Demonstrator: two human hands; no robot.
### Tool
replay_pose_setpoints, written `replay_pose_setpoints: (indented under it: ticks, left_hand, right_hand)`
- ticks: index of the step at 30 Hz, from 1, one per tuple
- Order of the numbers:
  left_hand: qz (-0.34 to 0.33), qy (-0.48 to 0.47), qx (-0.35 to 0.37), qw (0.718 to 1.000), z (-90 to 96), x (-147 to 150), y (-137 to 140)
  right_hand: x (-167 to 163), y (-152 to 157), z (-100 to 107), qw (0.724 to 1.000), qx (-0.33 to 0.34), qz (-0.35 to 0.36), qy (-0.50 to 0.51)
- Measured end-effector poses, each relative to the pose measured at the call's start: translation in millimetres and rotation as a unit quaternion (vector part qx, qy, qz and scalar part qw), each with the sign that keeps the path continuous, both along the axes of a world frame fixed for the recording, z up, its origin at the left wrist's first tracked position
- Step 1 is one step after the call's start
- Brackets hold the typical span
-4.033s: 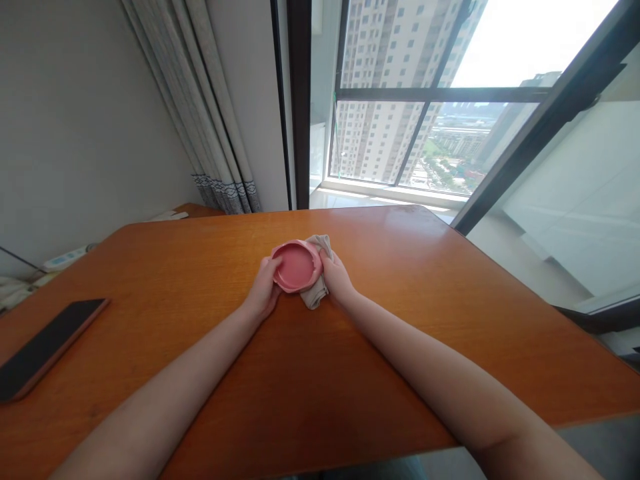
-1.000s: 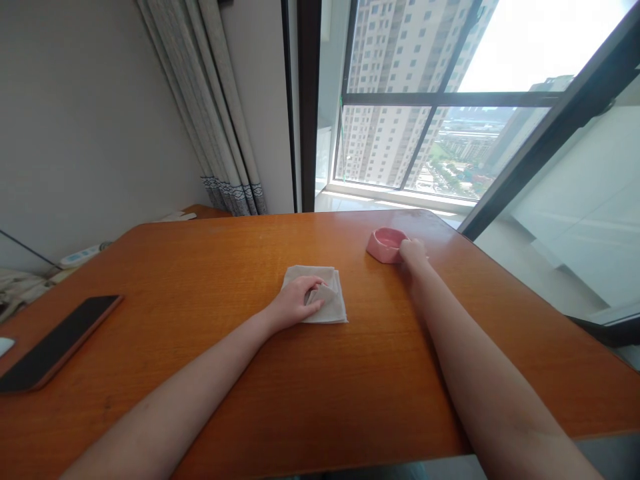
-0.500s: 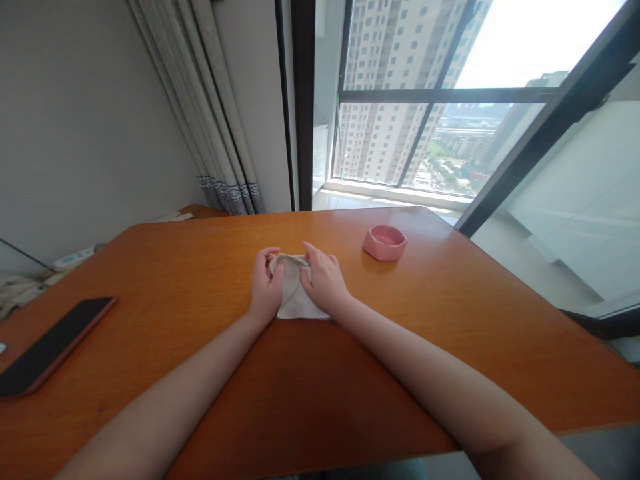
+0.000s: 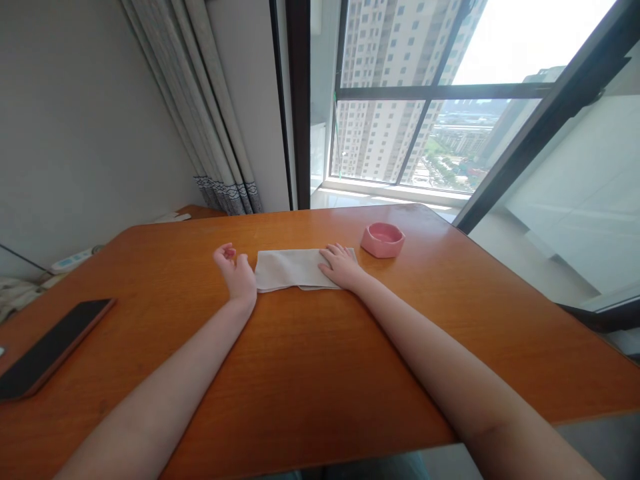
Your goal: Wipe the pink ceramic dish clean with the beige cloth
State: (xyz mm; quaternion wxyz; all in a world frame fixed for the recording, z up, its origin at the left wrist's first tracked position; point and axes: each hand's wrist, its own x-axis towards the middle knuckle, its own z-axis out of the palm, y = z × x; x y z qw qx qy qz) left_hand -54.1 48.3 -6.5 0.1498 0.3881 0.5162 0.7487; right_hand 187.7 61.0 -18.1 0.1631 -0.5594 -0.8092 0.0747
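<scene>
A pale, light grey cloth (image 4: 290, 269) lies folded into a wide strip on the wooden table (image 4: 280, 373). Flat on its right end rests my right hand (image 4: 342, 265), fingers stretched out. My left hand (image 4: 236, 273) is at the cloth's left end, its wrist side against or close to the edge. Its fingers are loosely curled and apart, with nothing in them. Just beyond my right hand stands a pink hexagonal bowl (image 4: 383, 241).
A dark phone-like slab with a reddish rim (image 4: 55, 347) lies at the table's left. Behind the table hangs a grey curtain (image 4: 220, 133), next to a large window (image 4: 390, 133). A white power strip (image 4: 75, 260) sits past the left edge.
The cloth has gone from a small bunched piece between both hands to a wide flat strip. My left hand has moved left off it; my right hand has moved right and flattened.
</scene>
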Motion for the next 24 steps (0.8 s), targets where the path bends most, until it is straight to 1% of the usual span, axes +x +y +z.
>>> replay_pose_setpoints:
  ticks: [1,2,3,4,5,6,7,8,9,11,12,13,14,16,20,22,23,24]
  left_hand:
    - [-0.008,0.049,0.024,0.998,2.5,3,-5]
    - [-0.035,0.105,0.047,0.993,4.8,7,-11]
    - [-0.079,0.165,0.062,0.981,6.6,11,-16]
    - [-0.139,0.228,0.065,0.961,7.3,16,-21]
    - [-0.204,0.292,0.057,0.933,6.8,20,-24]
    - [-0.262,0.351,0.039,0.898,4.9,24,-27]
    - [-0.309,0.407,0.011,0.86,2.0,27,-27]
    - [-0.339,0.458,-0.026,0.821,-1.6,29,-27]
    - [-0.352,0.505,-0.069,0.785,-5.3,30,-26]
    - [-0.338,0.578,-0.159,0.725,-11.5,30,-24]
    - [-0.323,0.606,-0.196,0.7,-13.4,29,-24]
    - [-0.304,0.627,-0.222,0.682,-14.3,28,-23]
    - [-0.282,0.641,-0.239,0.673,-14.3,27,-23]
    - [-0.238,0.652,-0.261,0.671,-12.9,25,-23]
    - [-0.15,0.63,-0.299,0.701,-9.5,19,-17]
    - [-0.131,0.614,-0.311,0.713,-9.2,15,-13]
    - [-0.129,0.611,-0.315,0.715,-9.3,13,-11]
    - [-0.129,0.611,-0.316,0.714,-9.5,12,-10]
  right_hand:
    - [6,4,0,1.0,0.006,-0.004,0.003]
    - [10,7,0,1.0,0.012,-0.008,0.007]
    - [13,8,1,1.0,0.02,-0.01,0.01]
    - [13,8,2,0.999,0.03,-0.012,0.014]
    - [10,6,3,0.999,0.039,-0.014,0.016]
    - [6,3,4,0.999,0.047,-0.016,0.017]
    - [-1,-2,5,0.998,0.053,-0.019,0.016]
    - [-9,-7,6,0.998,0.054,-0.025,0.013]
    - [-17,-12,6,0.998,0.047,-0.036,0.007]
    - [-32,-22,4,0.998,0.014,-0.058,-0.018]
    - [-37,-25,3,0.997,-0.005,-0.064,-0.033]
    - [-40,-27,2,0.997,-0.023,-0.063,-0.048]
    - [-41,-28,1,0.996,-0.036,-0.057,-0.059]
    - [-40,-29,1,0.996,-0.05,-0.034,-0.07]
    - [-32,-28,6,0.995,-0.066,0.033,-0.066]
    - [-28,-27,10,0.995,-0.056,0.062,-0.056]
    - [-26,-26,12,0.996,-0.045,0.061,-0.049]
    - [-23,-24,14,0.998,-0.033,0.043,-0.045]
